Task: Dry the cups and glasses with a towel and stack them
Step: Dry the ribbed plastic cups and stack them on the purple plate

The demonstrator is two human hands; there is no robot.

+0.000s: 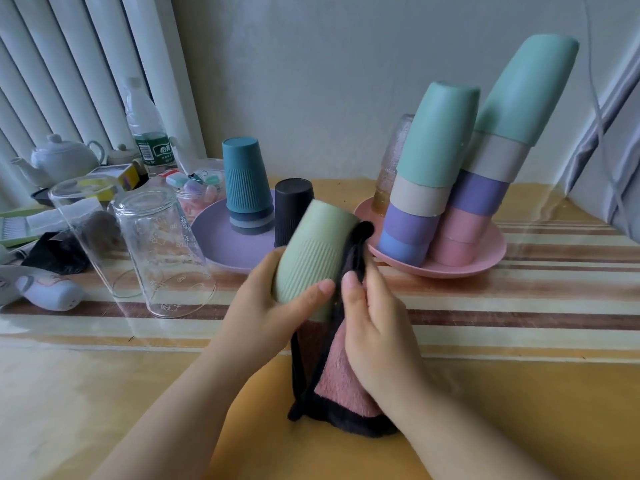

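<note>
Left hand (277,299) gripping green cup (315,254), right hand (377,327) pinching towel (341,375)

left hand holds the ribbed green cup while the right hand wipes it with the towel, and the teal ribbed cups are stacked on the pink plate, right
Not quite. In the head view the teal ribbed cups are stacked on the purple plate, not the pink plate. The rest holds: left hand holds the green cup, right hand the towel.

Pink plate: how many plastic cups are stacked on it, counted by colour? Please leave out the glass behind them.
Mint green cups: 2
Beige cups: 2
Purple cups: 2
Pink cups: 2
Blue cup: 1
Total: 9, in two stacks on the pink plate
</note>
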